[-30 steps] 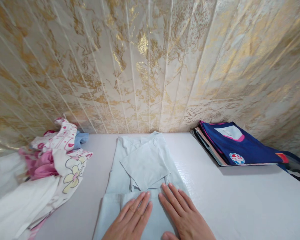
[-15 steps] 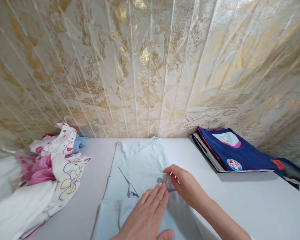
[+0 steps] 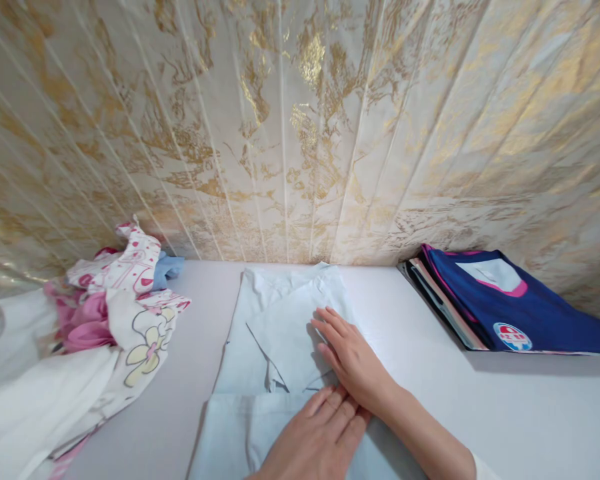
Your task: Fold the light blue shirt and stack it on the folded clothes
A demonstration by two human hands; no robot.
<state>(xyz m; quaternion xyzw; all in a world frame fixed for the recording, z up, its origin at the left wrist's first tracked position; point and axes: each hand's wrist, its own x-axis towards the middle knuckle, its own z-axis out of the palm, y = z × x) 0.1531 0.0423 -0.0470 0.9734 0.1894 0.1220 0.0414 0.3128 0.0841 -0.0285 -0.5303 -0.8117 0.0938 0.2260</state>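
the garment lay flat mid-table. the left hand sat palm-down on its near, folded-over part, fingers straight and close together, probably to pin the layers; the right hand rested farther up, fingers slightly spread, pinching nothing visible, perhaps to flatten cloth. loose clothes left and a stack right seemed set aside for working room.

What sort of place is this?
Likely a room in a home, though little of it shows: a gold-patterned covering rises behind a white surface, where loose clothes lie heaped on the left and a partly folded pale-blue garment lies in the middle.
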